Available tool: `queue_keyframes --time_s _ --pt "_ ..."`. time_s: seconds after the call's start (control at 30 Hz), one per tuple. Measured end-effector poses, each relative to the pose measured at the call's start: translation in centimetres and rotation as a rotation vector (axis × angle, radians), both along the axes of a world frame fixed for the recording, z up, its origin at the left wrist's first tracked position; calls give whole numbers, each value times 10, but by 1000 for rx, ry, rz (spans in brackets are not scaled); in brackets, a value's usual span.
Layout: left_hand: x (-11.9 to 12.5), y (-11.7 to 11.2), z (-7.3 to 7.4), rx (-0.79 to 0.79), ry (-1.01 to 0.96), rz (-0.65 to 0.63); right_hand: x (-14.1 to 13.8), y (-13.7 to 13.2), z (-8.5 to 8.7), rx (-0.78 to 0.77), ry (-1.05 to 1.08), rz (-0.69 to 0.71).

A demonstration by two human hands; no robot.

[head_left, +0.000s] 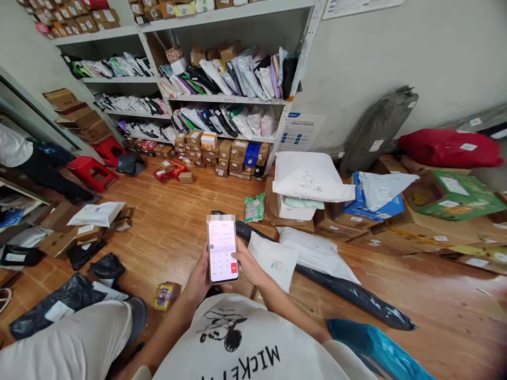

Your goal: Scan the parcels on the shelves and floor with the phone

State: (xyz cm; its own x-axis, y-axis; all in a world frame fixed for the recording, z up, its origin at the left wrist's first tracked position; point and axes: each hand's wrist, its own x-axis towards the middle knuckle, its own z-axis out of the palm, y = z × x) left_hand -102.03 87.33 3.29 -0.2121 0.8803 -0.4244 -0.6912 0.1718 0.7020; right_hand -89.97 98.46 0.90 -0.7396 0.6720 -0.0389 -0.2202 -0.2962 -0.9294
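Note:
A smartphone (222, 250) with a lit screen showing a keypad and a red button is held upright in front of my chest. My left hand (199, 279) wraps around its lower left edge and back. My right hand (247, 264) grips the right side, thumb resting by the screen's red button. Just beyond the phone lie a white mailer bag (273, 260) and a long black wrapped parcel (336, 287) on the wooden floor.
Shelving (222, 100) packed with parcels and small boxes fills the far wall. Cardboard boxes and mailers (312, 177) pile up at right, with a green box (455, 195) and red bag (449, 148). Black bags (63, 298) and red stools (93, 171) sit left. A blue bag (376, 345) lies near my right.

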Motion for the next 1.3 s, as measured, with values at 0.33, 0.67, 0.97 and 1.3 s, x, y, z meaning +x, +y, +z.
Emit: queue_keyframes --time_s 0.33,0.67,0.97,1.3 --pt "-135 45 11 2 37 -27 -133 47 -10 52 21 67" --pt "-223 109 -3 -41 63 107 -221 112 -5 74 4 251" --pt "-346 225 -18 82 -9 -31 -338 233 -19 31 -10 137" --pt "-442 356 -16 -13 122 -104 -434 357 -13 -4 -35 41"
